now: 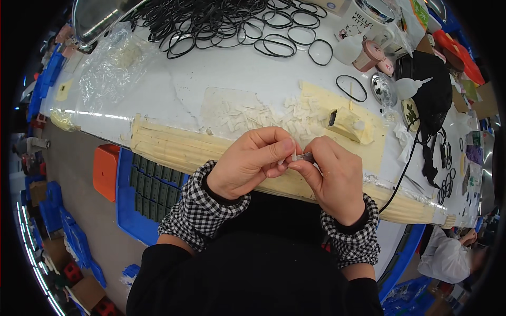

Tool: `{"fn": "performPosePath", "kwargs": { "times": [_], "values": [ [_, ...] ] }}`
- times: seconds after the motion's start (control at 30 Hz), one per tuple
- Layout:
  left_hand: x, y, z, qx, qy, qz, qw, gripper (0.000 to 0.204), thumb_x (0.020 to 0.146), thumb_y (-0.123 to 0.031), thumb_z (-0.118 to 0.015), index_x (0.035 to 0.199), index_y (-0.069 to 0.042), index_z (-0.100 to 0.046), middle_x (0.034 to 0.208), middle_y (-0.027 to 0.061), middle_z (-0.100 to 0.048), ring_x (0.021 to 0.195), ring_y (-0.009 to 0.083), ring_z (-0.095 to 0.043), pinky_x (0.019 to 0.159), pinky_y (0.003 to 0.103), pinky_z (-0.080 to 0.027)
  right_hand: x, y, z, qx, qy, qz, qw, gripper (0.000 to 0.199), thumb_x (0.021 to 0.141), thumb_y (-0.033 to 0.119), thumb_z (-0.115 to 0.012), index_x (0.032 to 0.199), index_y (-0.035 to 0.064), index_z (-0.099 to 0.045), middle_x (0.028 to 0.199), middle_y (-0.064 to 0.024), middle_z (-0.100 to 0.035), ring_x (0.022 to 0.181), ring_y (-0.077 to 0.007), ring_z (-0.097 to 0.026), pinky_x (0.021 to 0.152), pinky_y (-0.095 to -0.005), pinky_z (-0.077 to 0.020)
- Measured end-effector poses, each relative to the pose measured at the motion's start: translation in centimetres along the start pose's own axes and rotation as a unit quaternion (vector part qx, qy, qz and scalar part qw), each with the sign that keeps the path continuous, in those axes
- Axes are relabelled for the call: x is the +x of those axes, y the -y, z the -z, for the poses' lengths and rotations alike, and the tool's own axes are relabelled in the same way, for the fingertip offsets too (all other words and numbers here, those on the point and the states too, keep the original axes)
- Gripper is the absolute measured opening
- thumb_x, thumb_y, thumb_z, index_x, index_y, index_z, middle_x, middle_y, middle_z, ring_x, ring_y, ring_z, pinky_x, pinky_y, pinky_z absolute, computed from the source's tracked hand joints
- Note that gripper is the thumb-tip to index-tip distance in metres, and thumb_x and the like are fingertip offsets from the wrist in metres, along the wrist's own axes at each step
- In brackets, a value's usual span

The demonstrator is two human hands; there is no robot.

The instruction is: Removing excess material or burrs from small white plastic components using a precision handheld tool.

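Observation:
Both hands meet over the near edge of the white table. My left hand [252, 162] pinches a small white piece [294, 156] between thumb and fingers. In my right hand [336, 176] is a small flat grey piece, blade-like [305, 157], its tip against the white one; most of it is hidden by the fingers. Just beyond the hands lies a spread of short cream strips [250, 120]. To their right, a block wrapped in yellow tape [349, 126] rests on a yellow sheet [375, 150].
Black rubber rings [184, 26] heap at the back. Crumpled clear plastic [113, 66] lies left; cups [369, 55], a black cloth [432, 89] and tweezers [414, 181] are right. Below are a blue crate [124, 195] and an orange stool [105, 171]. Another person [447, 255] sits far right.

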State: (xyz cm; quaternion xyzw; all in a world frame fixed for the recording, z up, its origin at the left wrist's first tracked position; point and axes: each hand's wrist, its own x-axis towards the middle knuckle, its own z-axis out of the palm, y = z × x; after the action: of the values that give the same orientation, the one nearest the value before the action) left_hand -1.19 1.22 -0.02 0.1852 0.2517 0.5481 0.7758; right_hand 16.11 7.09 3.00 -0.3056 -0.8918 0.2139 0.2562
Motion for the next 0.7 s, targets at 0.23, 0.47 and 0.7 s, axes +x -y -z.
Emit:
{"fn": "performPosePath", "kwargs": {
  "times": [0.23, 0.47, 0.7],
  "values": [
    [0.09, 0.13, 0.21, 0.006, 0.0, 0.002, 1.0, 0.011, 0.093, -0.013, -0.058, 0.091, -0.003, -0.059, 0.078, 0.0005, -0.056, 0.065, 0.0041, -0.048, 0.054, 0.016, -0.039, -0.06, -0.06, 0.08, -0.01, 0.014, 0.009, 1.0, 0.032, 0.08, 0.036, -0.067, 0.074, 0.0088, -0.051, 0.063, -0.0044, -0.048, 0.053, -0.0225, -0.053, 0.046, -0.0328, -0.0413],
    [-0.14, -0.08, 0.08, 0.041, -0.01, -0.004, 0.999, 0.013, 0.093, -0.014, -0.057, 0.091, -0.002, -0.06, 0.077, 0.001, -0.057, 0.063, 0.0037, -0.049, 0.053, 0.016, -0.04, -0.14, -0.01, 0.17, 0.012, 0.023, -0.005, 1.0, 0.032, 0.08, 0.037, -0.067, 0.076, 0.0086, -0.051, 0.063, -0.0049, -0.049, 0.054, -0.0235, -0.054, 0.047, -0.0331, -0.0423],
    [-0.17, 0.08, 0.28, 0.046, -0.011, -0.006, 0.999, 0.013, 0.093, -0.013, -0.057, 0.093, 0.0, -0.06, 0.079, 0.0043, -0.06, 0.058, 0.0041, -0.046, 0.051, 0.017, -0.037, -0.2, 0.14, 0.22, -0.004, 0.027, -0.005, 1.0, 0.033, 0.08, 0.038, -0.066, 0.077, 0.0087, -0.052, 0.064, -0.0045, -0.05, 0.054, -0.0236, -0.055, 0.046, -0.0329, -0.042]
  ]
}}
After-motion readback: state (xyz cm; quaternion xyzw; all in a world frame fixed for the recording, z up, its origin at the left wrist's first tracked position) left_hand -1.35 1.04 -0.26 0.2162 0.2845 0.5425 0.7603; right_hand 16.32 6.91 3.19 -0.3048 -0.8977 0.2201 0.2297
